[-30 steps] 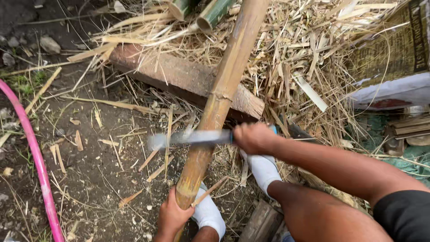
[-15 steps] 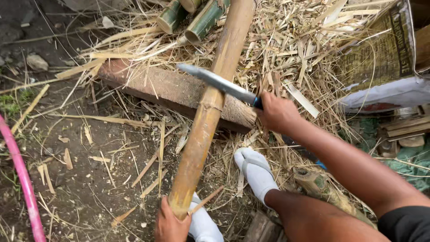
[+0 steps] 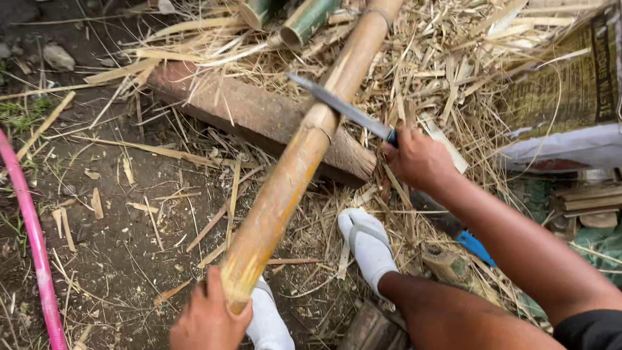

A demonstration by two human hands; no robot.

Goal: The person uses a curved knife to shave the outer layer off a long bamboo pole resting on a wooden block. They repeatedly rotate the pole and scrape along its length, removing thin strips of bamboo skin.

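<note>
A long yellow-brown bamboo pole (image 3: 295,168) runs from the lower middle up to the top, resting across a wooden block (image 3: 259,116). My left hand (image 3: 207,317) grips the pole's near end. My right hand (image 3: 418,159) holds a long knife (image 3: 340,104) by its handle; the blade lies on the pole at a node, above the block. My two feet in white split-toe socks (image 3: 369,246) stand on either side of the pole's lower part.
Dry bamboo shavings and strips cover the dirt ground. Cut green bamboo pieces (image 3: 304,23) lie at the top. A pink hose (image 3: 32,233) curves along the left edge. A printed sack (image 3: 570,97) lies at the right, and a blue-handled tool (image 3: 470,243) beside my right arm.
The knife has moved from lower on the pole up to the node above the block, my right hand going up and right. My left hand kept its hold on the pole's end.
</note>
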